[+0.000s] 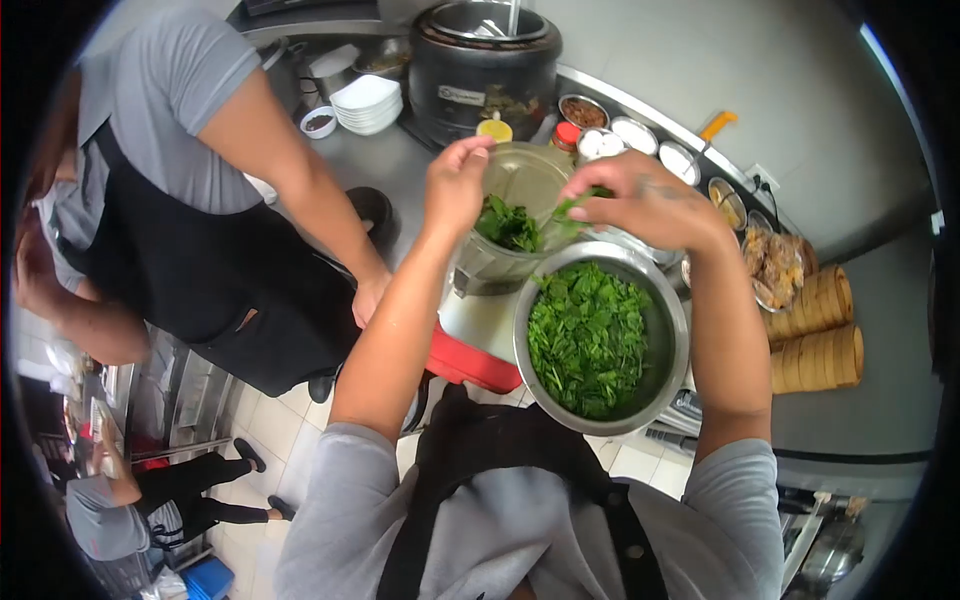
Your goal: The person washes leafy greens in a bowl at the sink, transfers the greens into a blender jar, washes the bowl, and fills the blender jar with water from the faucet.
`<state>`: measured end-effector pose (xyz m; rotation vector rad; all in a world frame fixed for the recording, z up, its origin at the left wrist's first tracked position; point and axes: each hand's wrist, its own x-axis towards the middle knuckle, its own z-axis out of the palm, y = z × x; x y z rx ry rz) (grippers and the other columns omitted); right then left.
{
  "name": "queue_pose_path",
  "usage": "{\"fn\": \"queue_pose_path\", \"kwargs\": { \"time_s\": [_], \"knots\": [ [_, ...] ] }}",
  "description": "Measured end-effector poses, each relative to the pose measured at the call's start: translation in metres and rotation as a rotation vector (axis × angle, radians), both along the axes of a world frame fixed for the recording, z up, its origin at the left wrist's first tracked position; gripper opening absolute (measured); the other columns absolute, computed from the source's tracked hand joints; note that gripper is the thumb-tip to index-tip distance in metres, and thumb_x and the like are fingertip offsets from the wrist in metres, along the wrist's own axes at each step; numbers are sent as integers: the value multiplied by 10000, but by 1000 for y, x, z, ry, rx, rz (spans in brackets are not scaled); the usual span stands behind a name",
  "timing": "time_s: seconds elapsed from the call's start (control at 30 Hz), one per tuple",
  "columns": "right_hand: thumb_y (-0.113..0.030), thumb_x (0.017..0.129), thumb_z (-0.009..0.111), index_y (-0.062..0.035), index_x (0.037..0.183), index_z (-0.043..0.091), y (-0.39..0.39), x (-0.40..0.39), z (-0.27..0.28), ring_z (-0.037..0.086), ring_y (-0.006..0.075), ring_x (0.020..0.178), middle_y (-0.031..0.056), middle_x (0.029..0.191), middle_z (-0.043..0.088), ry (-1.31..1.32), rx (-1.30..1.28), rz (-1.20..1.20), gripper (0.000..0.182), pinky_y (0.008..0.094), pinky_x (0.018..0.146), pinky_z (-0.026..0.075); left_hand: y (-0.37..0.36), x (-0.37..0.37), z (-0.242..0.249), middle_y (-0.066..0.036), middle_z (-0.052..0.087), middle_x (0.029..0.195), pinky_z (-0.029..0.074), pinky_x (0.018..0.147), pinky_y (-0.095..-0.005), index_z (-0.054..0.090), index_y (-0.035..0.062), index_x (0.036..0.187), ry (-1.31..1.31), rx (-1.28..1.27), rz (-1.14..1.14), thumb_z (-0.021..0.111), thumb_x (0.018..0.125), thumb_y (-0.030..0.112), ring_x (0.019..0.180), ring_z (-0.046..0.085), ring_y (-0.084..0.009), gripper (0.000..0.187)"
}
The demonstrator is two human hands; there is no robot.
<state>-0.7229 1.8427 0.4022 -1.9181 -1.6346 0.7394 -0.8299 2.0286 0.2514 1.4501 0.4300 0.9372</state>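
Observation:
A clear blender jug point(520, 170) stands in front of me with green leaves point(508, 225) inside it. My left hand point(457, 185) grips the jug's rim on its left side. Over the jug's right side, my right hand point(645, 200) pinches a small bunch of green leaves point(580, 203). Nearer to me, a metal bowl point(677, 345) holds a heap of chopped-looking green leaves point(588, 340). The bowl sits just below my right hand, close against the jug.
At left a co-worker in a black apron point(215, 270) reaches an arm toward the counter. A black soup kettle point(485, 75) and white bowls point(368, 103) stand behind. Bamboo steamers point(815, 360) and several seasoning tubs point(633, 135) line the right. Another person point(110, 515) is at lower left.

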Motion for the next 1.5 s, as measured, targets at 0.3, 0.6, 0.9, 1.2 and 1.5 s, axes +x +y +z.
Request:
{"fn": "queue_pose_path", "kwargs": {
  "time_s": [0.3,0.6,0.9,1.2,1.5],
  "knots": [
    [-527,638,772,-60,1403,330,-70,-5,-171,433,361,1247,253,1397,342,-132,-447,3,999,457,1007,395,-4,-1,11,-97,622,1128,402,923,-262,577,-8,1186,120,-105,-45,430,890,37,1016,573,-150,333],
    [-61,645,723,-156,1300,431,-66,-46,-231,479,485,1111,253,1287,397,-407,-378,-190,723,487,898,473,-3,3,10,-90,628,1111,417,897,-264,570,3,1197,117,-107,-42,426,915,72,993,578,-145,325],
    [-13,617,713,-79,1182,517,-89,-1,-224,594,348,1003,202,1130,573,-292,-57,-244,601,397,871,484,2,-1,6,-97,607,1152,382,948,-267,558,-2,1216,149,-17,-71,409,924,88,1041,551,-152,340],
    [-84,637,762,-13,1170,529,-134,4,-172,606,178,969,103,1077,643,160,41,-336,586,294,894,455,6,5,5,-85,612,1148,415,925,-269,561,14,1220,193,1,-97,396,936,100,1028,566,-140,339],
    [-74,690,707,-1,1227,520,-150,24,-106,567,172,1041,92,1127,625,5,-50,-512,572,307,939,424,14,1,20,-88,616,1170,395,962,-279,597,32,1188,175,-196,-184,430,955,195,1079,559,-161,331]
  ]
}}
